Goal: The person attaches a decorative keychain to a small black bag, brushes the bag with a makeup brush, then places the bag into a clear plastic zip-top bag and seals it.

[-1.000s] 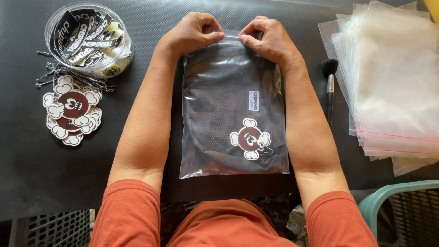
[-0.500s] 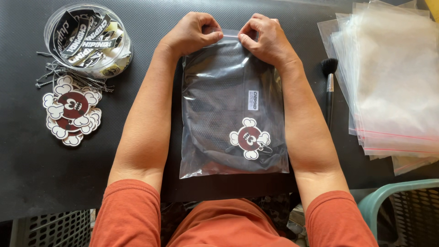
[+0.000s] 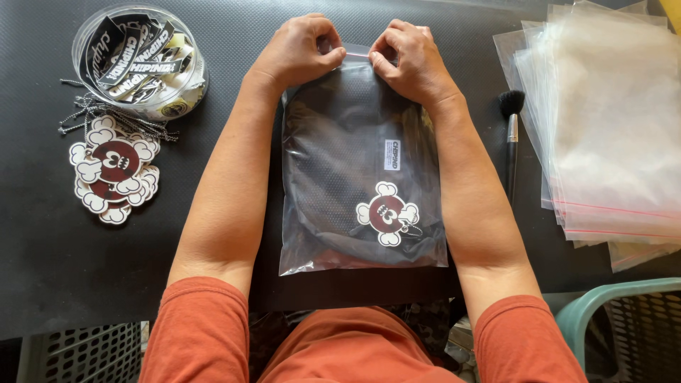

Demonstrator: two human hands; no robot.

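Note:
A clear zip bag (image 3: 333, 234) lies flat on the black table (image 3: 42, 284) between my forearms. Inside it is a dark folded garment with a small white label and a round maroon-and-white cartoon tag (image 3: 387, 213). My left hand (image 3: 301, 48) pinches the bag's far zip edge left of centre. My right hand (image 3: 408, 58) pinches the same edge just to the right, fingertips a short gap apart. Both hands have fingers curled onto the red-lined seal.
A clear round tub (image 3: 138, 60) of black-and-white straps stands far left, with a pile of cartoon tags (image 3: 113, 170) on cords below it. A black brush (image 3: 511, 142) lies right of my right arm. A stack of empty zip bags (image 3: 610, 128) sits at the right. A teal basket (image 3: 624, 326) is near right.
My right hand has slid along the zip edge toward my left hand and then eased slightly apart. The bag has stayed in place.

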